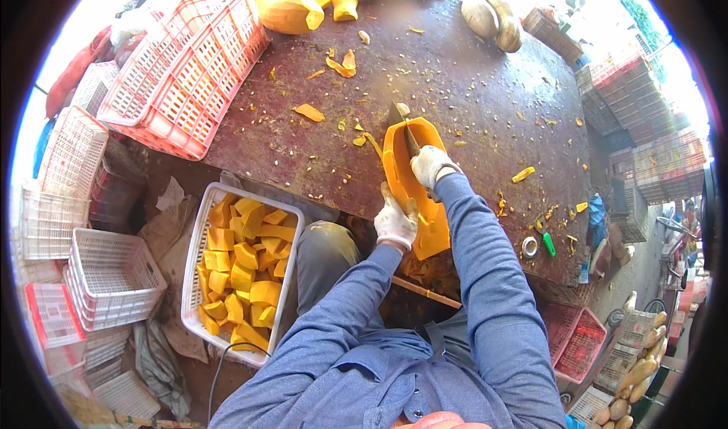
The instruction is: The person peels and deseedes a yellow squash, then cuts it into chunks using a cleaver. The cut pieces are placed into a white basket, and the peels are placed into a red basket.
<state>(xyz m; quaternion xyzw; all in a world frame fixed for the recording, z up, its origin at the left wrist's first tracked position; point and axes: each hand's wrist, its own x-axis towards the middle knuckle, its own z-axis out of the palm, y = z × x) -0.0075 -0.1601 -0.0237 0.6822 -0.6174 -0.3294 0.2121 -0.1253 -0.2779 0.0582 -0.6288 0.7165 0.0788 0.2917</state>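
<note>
A large hollowed piece of peeled orange squash (396,155) lies over the front edge of a dark red wooden table (318,162). My right hand (433,167), in a white work glove, is closed around a knife handle. The knife blade (410,140) sits at the hollow of the squash and crosses its far rim; how deep it goes cannot be seen. Nearer to me, my left hand (394,220), also gloved, grips the squash by its left edge. To my left stands a white plastic basket (194,253) of cut squash chunks (245,261).
Seeds and peel scraps (310,112) litter the tabletop. A pink-red crate (196,82) stands at its left edge, near peeled squash (290,14). Whole squash (500,19) lie at the back. At right are a tape roll (529,247) and a green-handled peeler (548,244).
</note>
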